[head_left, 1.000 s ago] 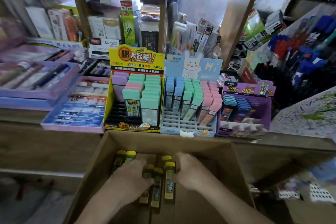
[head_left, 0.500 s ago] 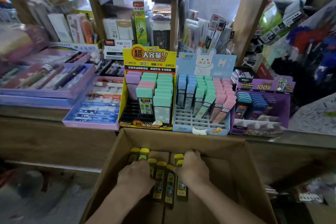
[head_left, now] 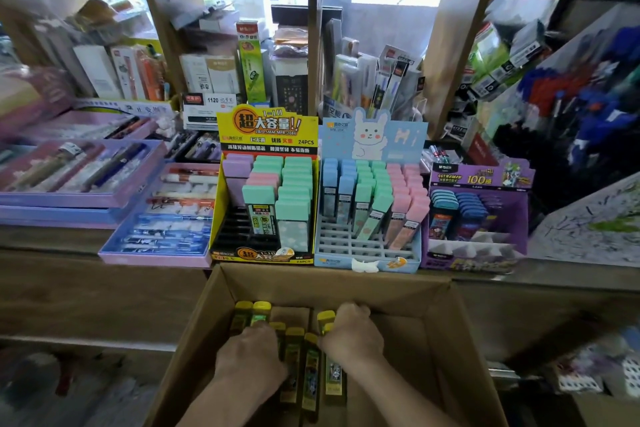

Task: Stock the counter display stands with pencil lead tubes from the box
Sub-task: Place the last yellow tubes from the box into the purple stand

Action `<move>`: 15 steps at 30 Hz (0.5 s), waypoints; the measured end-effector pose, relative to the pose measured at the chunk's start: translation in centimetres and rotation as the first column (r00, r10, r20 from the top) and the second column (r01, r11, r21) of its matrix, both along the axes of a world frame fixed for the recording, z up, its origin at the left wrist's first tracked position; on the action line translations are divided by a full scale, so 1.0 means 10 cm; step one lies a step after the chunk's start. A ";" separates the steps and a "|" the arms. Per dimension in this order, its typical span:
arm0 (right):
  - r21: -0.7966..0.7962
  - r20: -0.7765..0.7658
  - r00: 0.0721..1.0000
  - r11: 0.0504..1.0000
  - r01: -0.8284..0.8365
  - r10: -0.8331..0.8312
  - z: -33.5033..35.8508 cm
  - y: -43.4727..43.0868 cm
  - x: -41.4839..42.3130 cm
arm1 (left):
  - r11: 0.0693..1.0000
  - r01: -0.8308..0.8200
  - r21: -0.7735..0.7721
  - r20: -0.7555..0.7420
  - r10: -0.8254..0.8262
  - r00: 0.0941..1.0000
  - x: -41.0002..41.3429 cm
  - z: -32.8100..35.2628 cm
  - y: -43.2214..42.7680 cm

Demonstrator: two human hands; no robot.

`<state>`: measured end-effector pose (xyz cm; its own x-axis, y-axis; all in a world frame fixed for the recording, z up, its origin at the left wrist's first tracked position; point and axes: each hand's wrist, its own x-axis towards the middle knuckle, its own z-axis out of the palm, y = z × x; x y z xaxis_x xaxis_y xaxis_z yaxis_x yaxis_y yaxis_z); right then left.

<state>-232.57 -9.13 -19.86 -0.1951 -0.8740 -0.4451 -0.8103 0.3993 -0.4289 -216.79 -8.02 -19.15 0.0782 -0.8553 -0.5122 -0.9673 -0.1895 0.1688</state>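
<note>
Head view: left hand (head_left: pixel 250 355) and right hand (head_left: pixel 354 334) lie curled over the yellow-capped lead tubes (head_left: pixel 300 366) flat in the cardboard box (head_left: pixel 332 276). Whether the fingers (head_left: pixel 354 310) pinch any, I cannot tell. A loose handful could slip, or topple the leaning tubes (head_left: pixel 372 218) in the blue stand (head_left: pixel 339 262).

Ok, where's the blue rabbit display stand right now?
In the head view the blue rabbit stand sits on the counter just behind the box, between the yellow stand on its left and the purple stand on its right.
</note>
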 end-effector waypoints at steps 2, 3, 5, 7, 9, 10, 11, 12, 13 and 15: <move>0.003 0.019 1.000 1.000 0.021 -0.021 0.00 -0.01 -0.01 | 1.000 -0.011 0.005 -0.004 0.011 1.000 -0.01 0.01 -0.01; 0.004 0.026 0.999 1.000 0.030 -0.030 0.00 -0.02 -0.02 | 1.000 -0.016 0.009 -0.007 0.016 1.000 -0.01 0.01 -0.01; 0.014 0.028 0.999 0.999 0.032 -0.033 -0.01 -0.01 -0.01 | 1.000 -0.024 0.017 -0.010 0.024 1.000 -0.03 0.01 -0.01; 0.013 0.008 1.000 1.000 -0.002 0.002 -0.01 0.00 0.01 | 0.999 -0.031 0.014 -0.011 0.031 0.999 -0.03 0.00 -0.01; 0.003 -0.047 0.997 0.998 -0.068 0.068 -0.03 0.01 0.04 | 0.999 -0.044 0.011 -0.020 0.044 0.999 -0.03 -0.01 0.00; 0.002 -0.075 0.992 0.995 -0.104 0.104 -0.04 0.02 0.06 | 0.999 -0.050 0.011 -0.023 0.050 0.998 -0.03 -0.01 -0.01; 0.008 -0.094 0.987 0.991 -0.132 0.132 -0.05 0.03 0.08 | 0.999 -0.053 0.013 -0.021 0.053 0.998 -0.03 -0.01 -0.01; 0.020 -0.106 0.983 0.988 -0.152 0.153 -0.06 0.03 0.10 | 0.999 -0.050 0.015 -0.017 0.051 0.999 -0.03 -0.02 -0.01; 0.032 -0.115 0.980 0.986 -0.162 0.164 -0.06 0.03 0.12 | 0.999 -0.042 0.016 -0.015 0.043 0.999 -0.02 -0.02 -0.01; 0.038 -0.124 0.978 0.986 -0.163 0.166 -0.07 0.04 0.15 | 1.000 -0.024 0.018 -0.020 0.025 0.999 -0.02 -0.01 0.00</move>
<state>-231.05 -8.71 -20.51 -0.1055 -0.8867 -0.4502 -0.9128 0.2660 -0.3100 -216.95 -8.03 -19.25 0.0886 -0.8440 -0.5290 -0.9587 -0.2162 0.1845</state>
